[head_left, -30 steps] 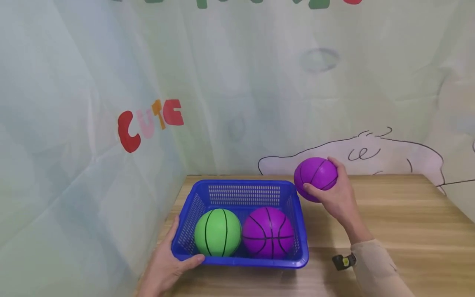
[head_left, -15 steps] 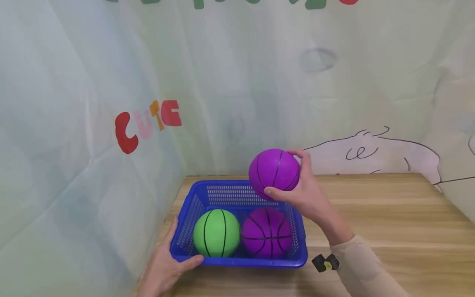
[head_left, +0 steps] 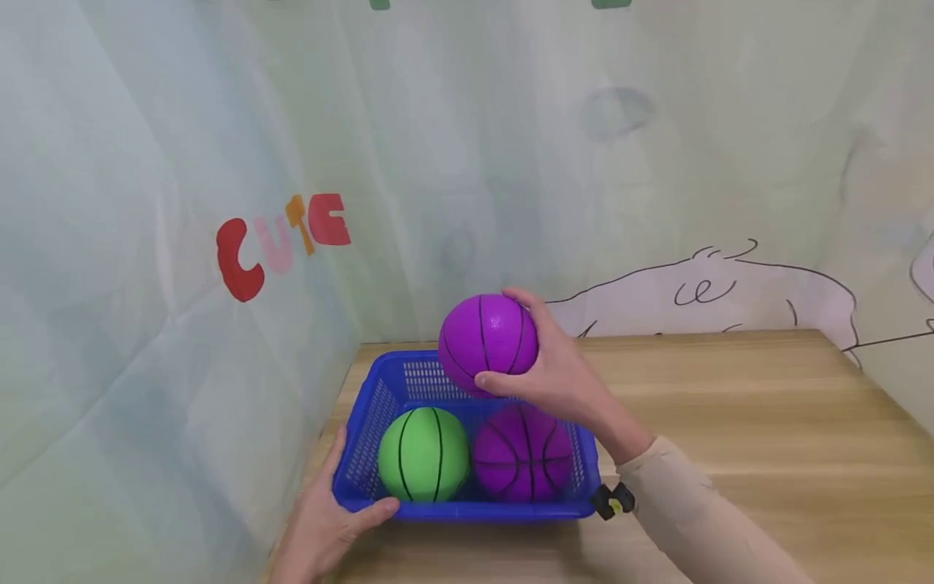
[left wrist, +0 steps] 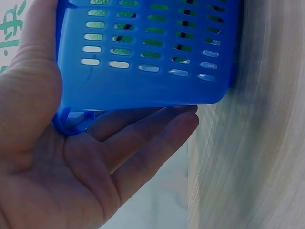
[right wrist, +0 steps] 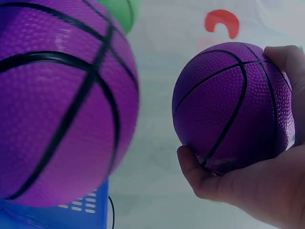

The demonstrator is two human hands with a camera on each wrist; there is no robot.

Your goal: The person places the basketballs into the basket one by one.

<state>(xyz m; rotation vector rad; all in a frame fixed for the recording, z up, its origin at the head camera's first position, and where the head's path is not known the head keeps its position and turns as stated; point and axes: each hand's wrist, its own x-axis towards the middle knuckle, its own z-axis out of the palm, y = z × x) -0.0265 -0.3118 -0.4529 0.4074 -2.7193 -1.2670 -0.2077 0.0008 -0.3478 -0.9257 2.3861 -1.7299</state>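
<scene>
My right hand (head_left: pixel 558 369) grips a small purple basketball (head_left: pixel 485 337) over the back part of a blue plastic basket (head_left: pixel 503 510), thumb low on the near side and fingers round the far right. In the basket, a green ball (head_left: pixel 423 454) sits at left and a second purple basketball (head_left: pixel 522 462) at right. My left hand (head_left: pixel 317 515) holds the basket's near left corner, thumb over the front rim and fingers along the outer wall. In the right wrist view the held ball (right wrist: pixel 228 105) is apart from the larger-looking purple one (right wrist: pixel 52 119).
The basket stands on a wooden table (head_left: pixel 744 438), close to the fabric wall (head_left: pixel 168 349) on the left. Another fabric backdrop (head_left: pixel 467 162) rises behind the table's back edge. A dark strapped device (head_left: pixel 613 501) sits on the right wrist beside the basket's near right corner.
The right hand has carried the purple basketball leftward, from beside the basket's right back corner to over its back part. The left hand keeps its hold on the corner.
</scene>
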